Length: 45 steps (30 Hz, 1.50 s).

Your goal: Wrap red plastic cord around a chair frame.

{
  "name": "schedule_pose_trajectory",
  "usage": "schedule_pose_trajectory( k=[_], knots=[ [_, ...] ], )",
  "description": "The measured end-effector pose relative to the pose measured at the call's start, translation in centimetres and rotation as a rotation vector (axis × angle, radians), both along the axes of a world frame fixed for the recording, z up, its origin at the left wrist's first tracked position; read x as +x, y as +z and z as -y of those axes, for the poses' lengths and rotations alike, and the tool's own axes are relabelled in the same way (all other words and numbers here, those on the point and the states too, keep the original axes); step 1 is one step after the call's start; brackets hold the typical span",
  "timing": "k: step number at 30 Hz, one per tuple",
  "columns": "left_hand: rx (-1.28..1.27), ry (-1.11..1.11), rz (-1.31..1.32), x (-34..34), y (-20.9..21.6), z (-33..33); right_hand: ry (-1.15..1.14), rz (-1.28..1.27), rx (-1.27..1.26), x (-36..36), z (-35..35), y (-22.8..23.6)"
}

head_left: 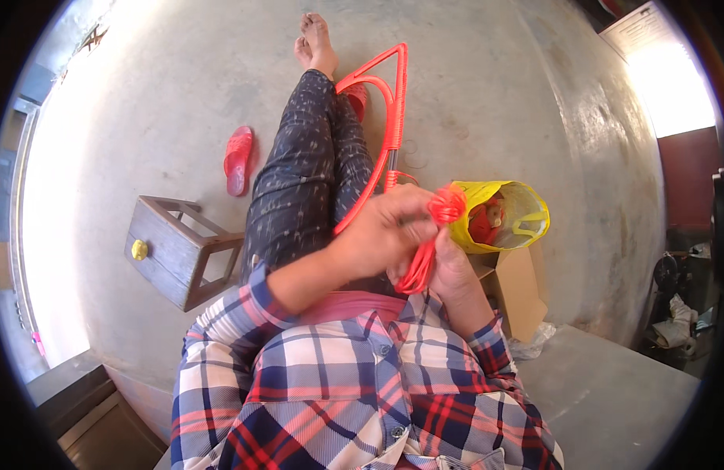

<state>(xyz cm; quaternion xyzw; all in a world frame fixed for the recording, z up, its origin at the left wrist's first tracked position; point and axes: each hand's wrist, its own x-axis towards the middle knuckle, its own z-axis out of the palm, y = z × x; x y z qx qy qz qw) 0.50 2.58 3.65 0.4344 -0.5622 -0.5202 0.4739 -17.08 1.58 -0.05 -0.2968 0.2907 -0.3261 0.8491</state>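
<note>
A bundle of red-orange cord (417, 272) is in front of my lap, its upper end bunched into a knot-like coil. My left hand (381, 231) has its fingers closed at the bundle's upper part. My right hand (453, 270) is wrapped round the bundle from the right side. Leaning across my legs is a curved frame (401, 94) wound in the same red cord. A short dark stretch of its bar (392, 159) shows between the windings. Part of the frame's lower curve passes behind my left hand.
To the right stands an open yellow bag (487, 189) with red material inside, by a cardboard box (521, 294). A wooden stool (174, 251) bearing a small yellow lump (139, 250) is at left. A red slipper (237, 160) lies on the concrete floor (487, 94).
</note>
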Motion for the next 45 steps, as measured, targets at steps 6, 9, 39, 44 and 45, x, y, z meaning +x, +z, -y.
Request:
schedule_pose_trajectory(
  k=[6,9,39,44,45],
  knots=[
    [0.052,0.311,-0.299,6.4,0.2,2.8,-0.101,-0.014,-0.207,-2.8,8.0,-2.8],
    [-0.363,0.079,0.722,7.6,-2.1,3.6,0.009,-0.651,-0.511,-1.0,10.1,-1.8],
    [0.732,0.204,-0.408,1.6,-7.8,6.5,-0.023,1.136,-0.479,-1.1,2.0,19.3],
    [-0.516,0.393,0.632,1.2,-3.8,4.7,-0.256,0.643,-0.691,-2.5,3.8,19.7],
    [-0.517,0.391,0.631,1.7,-3.2,4.5,-0.212,0.598,-0.722,-2.7,4.5,18.8]
  ],
)
